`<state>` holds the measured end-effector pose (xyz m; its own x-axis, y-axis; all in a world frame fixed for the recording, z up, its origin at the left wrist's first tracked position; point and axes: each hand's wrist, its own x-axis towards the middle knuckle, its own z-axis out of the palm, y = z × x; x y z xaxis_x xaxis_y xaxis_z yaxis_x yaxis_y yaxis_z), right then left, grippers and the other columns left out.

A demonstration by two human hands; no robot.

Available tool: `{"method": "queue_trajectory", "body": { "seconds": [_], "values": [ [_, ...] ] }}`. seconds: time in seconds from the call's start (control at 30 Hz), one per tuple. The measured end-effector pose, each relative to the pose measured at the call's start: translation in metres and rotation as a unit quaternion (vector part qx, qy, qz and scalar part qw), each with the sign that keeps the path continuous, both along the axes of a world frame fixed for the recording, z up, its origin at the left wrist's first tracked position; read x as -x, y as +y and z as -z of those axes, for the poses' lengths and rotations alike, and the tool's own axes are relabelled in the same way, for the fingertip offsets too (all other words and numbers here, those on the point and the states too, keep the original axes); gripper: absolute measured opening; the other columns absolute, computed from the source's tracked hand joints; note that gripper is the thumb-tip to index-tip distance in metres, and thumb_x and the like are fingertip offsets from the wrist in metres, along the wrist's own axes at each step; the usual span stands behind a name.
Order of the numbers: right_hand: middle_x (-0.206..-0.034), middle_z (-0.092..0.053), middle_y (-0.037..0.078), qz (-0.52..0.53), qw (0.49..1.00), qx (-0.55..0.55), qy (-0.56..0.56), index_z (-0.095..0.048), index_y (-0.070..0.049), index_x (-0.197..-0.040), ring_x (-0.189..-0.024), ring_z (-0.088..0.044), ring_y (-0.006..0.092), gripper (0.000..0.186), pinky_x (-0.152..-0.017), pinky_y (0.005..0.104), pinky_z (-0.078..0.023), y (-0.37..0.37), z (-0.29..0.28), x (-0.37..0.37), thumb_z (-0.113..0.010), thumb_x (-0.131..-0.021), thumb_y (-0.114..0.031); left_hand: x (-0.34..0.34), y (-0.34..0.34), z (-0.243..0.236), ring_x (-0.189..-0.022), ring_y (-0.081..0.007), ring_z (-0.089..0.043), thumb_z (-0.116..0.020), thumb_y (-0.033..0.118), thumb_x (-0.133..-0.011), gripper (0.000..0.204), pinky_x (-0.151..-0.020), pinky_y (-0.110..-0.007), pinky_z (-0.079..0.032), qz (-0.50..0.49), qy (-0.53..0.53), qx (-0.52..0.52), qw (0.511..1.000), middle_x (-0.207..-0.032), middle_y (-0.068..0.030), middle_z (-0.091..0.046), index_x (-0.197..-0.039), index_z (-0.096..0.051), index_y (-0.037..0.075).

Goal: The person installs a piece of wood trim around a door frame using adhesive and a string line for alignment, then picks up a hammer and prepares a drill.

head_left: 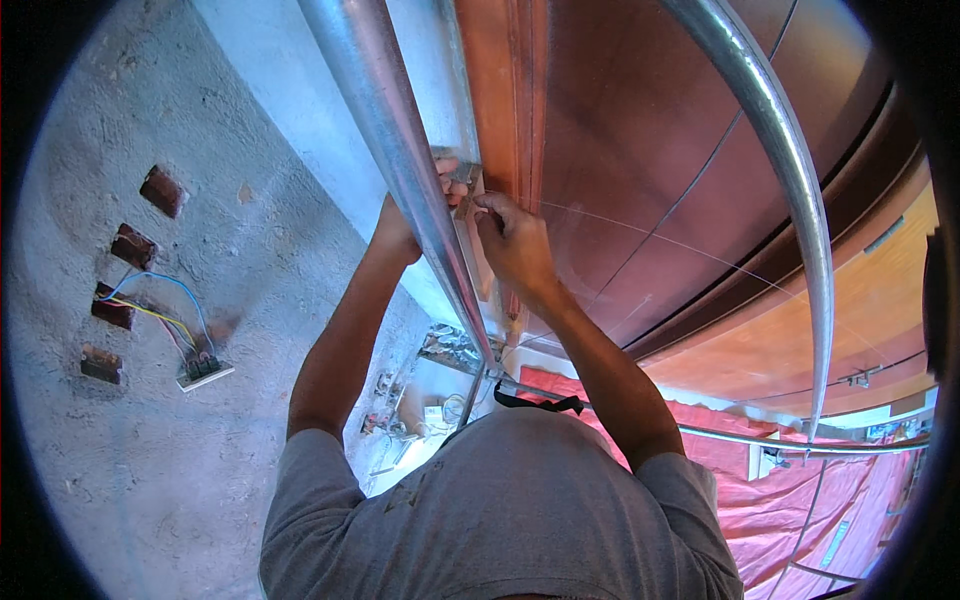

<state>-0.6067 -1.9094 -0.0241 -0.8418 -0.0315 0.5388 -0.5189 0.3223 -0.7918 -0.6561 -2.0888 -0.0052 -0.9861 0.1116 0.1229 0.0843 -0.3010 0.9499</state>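
Observation:
My left hand (450, 182) reaches up behind a thick metal pipe (385, 120), which hides part of it; its fingers curl on a narrow, pale wooden piece (475, 260) with a dull upper end, held against the orange wooden trim (490, 100). My right hand (510, 230) is beside it on the right, fingers bent at that piece's upper part; what sits between its fingertips is too small to make out. A white wall band (260, 60) runs along the left of the pipe.
A rough wall (120, 440) has several boxes and a wired switch plate (205, 375). A curved pipe (785, 140) arcs at right near reddish panels (650, 120) and taut lines. Rails (700, 432) cross beyond my body above red sheeting (790, 510).

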Motion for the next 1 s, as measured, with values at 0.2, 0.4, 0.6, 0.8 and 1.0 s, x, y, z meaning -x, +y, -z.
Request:
{"method": "queue_trajectory", "body": {
  "seconds": [0.2, 0.4, 0.6, 0.8, 1.0],
  "values": [
    [-0.101, -0.072, 0.026, 0.007, 0.998, 0.004, -0.068, -0.069, 0.000, -0.111, -0.090, -0.073, 0.0387, 0.022, -0.079, 0.0440, -0.055, -0.002, 0.006, -0.009, -0.059, -0.095, -0.011, 0.026, -0.001, -0.035, -0.083, -0.0165, -0.069, -0.067, 0.019, -0.093, 0.032, -0.076, -0.031, -0.058, 0.083, 0.012, 0.298, 0.951, -0.090, -0.0089, -0.072, -0.115, -0.069, -0.005],
    [-0.099, -0.073, 0.024, -0.003, 0.996, 0.026, -0.085, -0.069, 0.004, -0.110, -0.086, -0.073, 0.0336, 0.023, -0.076, 0.0404, -0.055, 0.009, 0.011, -0.020, -0.059, -0.096, -0.011, 0.050, 0.005, -0.061, -0.082, -0.0149, -0.070, -0.066, 0.017, -0.089, 0.024, -0.074, -0.028, -0.057, 0.170, 0.036, 0.470, 0.865, -0.088, -0.0104, -0.072, -0.102, -0.073, -0.003],
    [-0.090, -0.071, 0.017, -0.021, 0.980, 0.120, -0.160, -0.069, 0.005, -0.110, -0.079, -0.067, 0.0188, 0.021, -0.071, 0.0329, -0.052, 0.017, 0.042, -0.030, -0.061, -0.096, -0.009, 0.061, 0.001, -0.066, -0.078, -0.0150, -0.069, -0.068, 0.016, -0.086, 0.020, -0.068, -0.029, -0.055, 0.199, 0.072, 0.547, 0.810, -0.083, -0.0107, -0.071, -0.091, -0.073, -0.003],
    [-0.087, -0.067, 0.008, -0.028, 0.966, 0.208, -0.149, -0.070, 0.002, -0.104, -0.077, -0.062, 0.0134, 0.015, -0.068, 0.0299, -0.049, 0.031, 0.079, -0.020, -0.063, -0.097, -0.009, 0.062, 0.012, -0.073, -0.073, -0.0152, -0.066, -0.068, 0.014, -0.084, 0.015, -0.066, -0.033, -0.051, 0.187, 0.198, 0.611, 0.743, -0.079, -0.0110, -0.070, -0.083, -0.070, -0.001],
    [-0.091, -0.063, 0.002, -0.045, 0.934, 0.226, -0.273, -0.068, -0.001, -0.105, -0.083, -0.055, 0.0083, 0.013, -0.074, 0.0232, -0.044, 0.060, 0.107, -0.047, -0.059, -0.097, -0.005, 0.039, 0.014, -0.062, -0.072, -0.0192, -0.064, -0.065, 0.011, -0.087, 0.013, -0.066, -0.038, -0.049, 0.095, 0.278, 0.618, 0.729, -0.077, -0.0122, -0.067, -0.083, -0.067, -0.001]
  ]
}}
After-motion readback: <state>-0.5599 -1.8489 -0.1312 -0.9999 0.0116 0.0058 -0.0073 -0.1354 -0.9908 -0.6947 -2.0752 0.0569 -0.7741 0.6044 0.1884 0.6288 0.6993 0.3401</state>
